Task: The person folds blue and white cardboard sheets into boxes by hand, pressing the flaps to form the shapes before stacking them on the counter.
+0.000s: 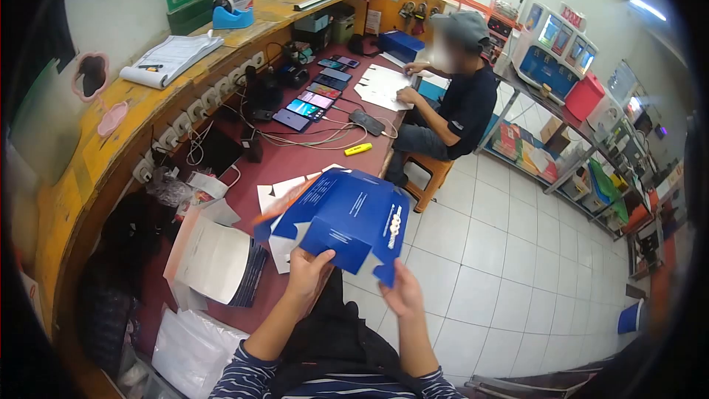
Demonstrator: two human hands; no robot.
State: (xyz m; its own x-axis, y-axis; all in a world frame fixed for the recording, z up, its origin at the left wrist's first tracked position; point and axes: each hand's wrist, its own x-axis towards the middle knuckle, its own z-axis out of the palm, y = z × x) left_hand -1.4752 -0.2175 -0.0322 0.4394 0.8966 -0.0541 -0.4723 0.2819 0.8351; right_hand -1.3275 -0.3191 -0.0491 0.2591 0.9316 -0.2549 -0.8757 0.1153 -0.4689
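While both hands, left and right, have fingers clamped on the blue carton at lower centre above the desk, flaps apparently unfolded, creases should be pressed squarely.

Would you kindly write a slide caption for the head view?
Both hands, left hand and right hand, hold a blue cardboard box over a maroon table.

blue carton, white print; maroon counter; striped navy-white sleeves.
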